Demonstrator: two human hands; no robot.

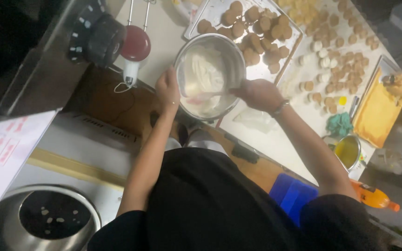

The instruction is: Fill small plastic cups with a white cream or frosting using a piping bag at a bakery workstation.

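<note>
Steel bowl tilted, pale dough inside.

Bare tabletop right of the steel bowl — behind it, crowded cookie tray.

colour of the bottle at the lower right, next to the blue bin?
Orange, with a dark label band; the bottle lies beside the blue bin. Head view shows it.

My white desk runs off to the far right under dim light; brown floor shows beneath me, a grey steel appliance at far left, a blue crate near right
</note>
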